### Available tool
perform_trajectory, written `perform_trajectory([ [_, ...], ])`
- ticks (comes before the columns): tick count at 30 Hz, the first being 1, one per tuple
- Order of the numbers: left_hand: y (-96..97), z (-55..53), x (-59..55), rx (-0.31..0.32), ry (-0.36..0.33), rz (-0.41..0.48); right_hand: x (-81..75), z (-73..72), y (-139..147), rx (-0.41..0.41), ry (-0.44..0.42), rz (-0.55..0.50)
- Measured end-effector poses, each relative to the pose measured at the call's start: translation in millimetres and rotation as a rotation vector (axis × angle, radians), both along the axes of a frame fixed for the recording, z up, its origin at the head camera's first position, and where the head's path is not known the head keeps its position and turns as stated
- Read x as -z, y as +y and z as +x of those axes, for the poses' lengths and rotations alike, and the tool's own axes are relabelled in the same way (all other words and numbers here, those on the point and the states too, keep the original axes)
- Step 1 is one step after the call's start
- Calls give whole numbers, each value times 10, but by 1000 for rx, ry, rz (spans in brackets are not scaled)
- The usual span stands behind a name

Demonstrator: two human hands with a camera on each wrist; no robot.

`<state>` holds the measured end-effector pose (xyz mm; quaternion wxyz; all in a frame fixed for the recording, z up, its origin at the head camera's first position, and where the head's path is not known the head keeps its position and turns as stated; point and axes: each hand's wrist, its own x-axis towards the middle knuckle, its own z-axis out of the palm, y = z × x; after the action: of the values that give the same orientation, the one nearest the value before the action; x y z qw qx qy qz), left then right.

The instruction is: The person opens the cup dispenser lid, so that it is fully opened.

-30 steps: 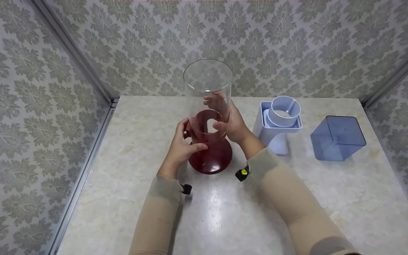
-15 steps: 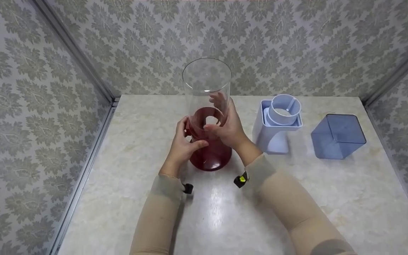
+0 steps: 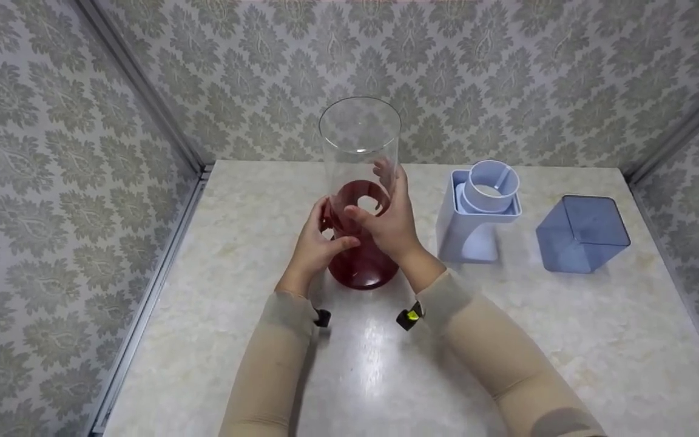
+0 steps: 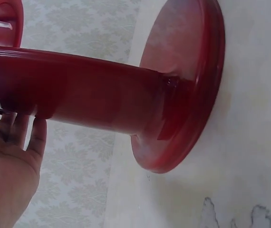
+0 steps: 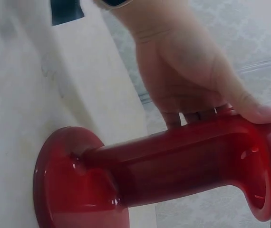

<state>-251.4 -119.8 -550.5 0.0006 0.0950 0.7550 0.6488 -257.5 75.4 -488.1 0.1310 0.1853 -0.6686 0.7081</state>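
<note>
A dispenser with a red stand (image 3: 364,273) stands upright on the table, a tall clear cylinder (image 3: 358,164) rising from its top. My left hand (image 3: 319,246) grips the upper red part from the left, thumb across the front. Its fingers curl behind the red neck (image 4: 78,90) in the left wrist view. Around the joint of cylinder and stand, my right hand (image 3: 395,224) holds on from the right. Its fingers show through the clear wall, and the right wrist view has its thumb on the red collar (image 5: 221,130) near the wide mouth.
Right of the dispenser stands a light blue stand (image 3: 474,240) with a round ring (image 3: 492,188) on top. Farther right is a translucent blue square container (image 3: 580,237). Patterned walls (image 3: 410,73) enclose the back and sides of the table (image 3: 234,200).
My right hand has turned around the dispenser, its thumb sweeping left across the front. The left hand keeps its grip. The blue parts stay where they were.
</note>
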Motion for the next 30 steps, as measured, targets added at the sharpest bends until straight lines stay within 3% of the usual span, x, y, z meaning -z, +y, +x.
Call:
perform_trajectory([
  [19, 5, -70, -75, 6, -23, -10, -78, -119, 110, -68, -6, -35],
  [30, -5, -126, -46, 18, -35, 14, -57, -129, 55, 22, 2, 12],
])
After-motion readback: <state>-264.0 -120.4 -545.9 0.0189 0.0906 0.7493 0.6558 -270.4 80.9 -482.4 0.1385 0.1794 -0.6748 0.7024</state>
